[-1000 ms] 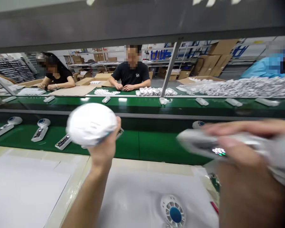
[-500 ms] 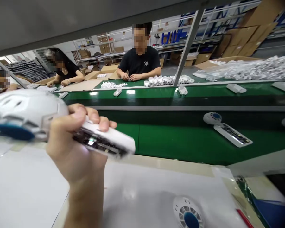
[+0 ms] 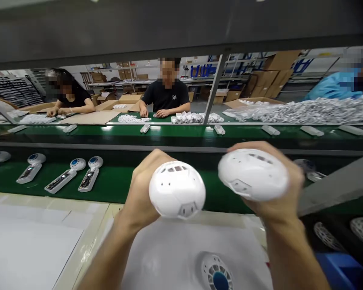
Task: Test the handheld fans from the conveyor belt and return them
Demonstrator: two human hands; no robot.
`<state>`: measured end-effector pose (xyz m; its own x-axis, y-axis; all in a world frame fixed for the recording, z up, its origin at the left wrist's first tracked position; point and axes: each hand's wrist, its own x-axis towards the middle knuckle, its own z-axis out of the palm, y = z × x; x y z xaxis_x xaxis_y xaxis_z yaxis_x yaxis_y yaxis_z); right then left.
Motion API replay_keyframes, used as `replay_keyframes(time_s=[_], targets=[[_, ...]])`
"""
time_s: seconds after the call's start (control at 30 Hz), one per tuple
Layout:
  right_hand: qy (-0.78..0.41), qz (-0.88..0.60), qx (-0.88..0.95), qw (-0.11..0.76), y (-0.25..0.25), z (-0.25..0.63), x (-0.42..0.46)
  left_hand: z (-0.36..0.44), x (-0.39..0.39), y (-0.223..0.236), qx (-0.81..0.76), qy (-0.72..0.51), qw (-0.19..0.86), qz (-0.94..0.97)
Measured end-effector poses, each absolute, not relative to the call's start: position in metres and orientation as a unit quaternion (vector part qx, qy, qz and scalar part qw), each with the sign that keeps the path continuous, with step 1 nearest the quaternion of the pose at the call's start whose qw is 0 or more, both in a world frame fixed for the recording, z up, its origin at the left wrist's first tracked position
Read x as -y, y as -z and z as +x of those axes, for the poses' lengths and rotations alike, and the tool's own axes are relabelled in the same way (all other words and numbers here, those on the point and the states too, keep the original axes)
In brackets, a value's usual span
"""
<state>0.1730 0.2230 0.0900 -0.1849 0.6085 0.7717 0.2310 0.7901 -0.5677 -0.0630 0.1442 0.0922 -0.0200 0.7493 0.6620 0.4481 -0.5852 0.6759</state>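
Note:
My left hand is closed behind a white handheld fan, gripping it by a handle I cannot see. The rounded head, with small slots and two dots, faces me. To the right, my right hand grips a second handheld fan, its head tilted and its handle hidden too. Both are held up, apart from each other, over the front of the green belt. Below them, a third fan head with a blue centre lies on the white worktop, partly cut off by the lower edge.
On the green belt lie several fans with open handles showing circuit boards. White handle shells sit along the far belt. Co-workers sit across, near heaped white parts. A grey post and blue bin stand right.
Earlier, one hand held a fan at the left with its open handle showing. Now both hands hold fans near the middle and right, heads facing me. The view has shifted, bringing in a right-hand co-worker.

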Motion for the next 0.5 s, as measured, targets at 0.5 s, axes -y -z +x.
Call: replay_keyframes(time_s=[0.5], targets=[[-0.251, -0.55, 0.715, 0.351, -0.041, 0.149, -0.284, -0.066, -0.191, -0.054, -0.573, -0.519, 0.215, 0.597]])
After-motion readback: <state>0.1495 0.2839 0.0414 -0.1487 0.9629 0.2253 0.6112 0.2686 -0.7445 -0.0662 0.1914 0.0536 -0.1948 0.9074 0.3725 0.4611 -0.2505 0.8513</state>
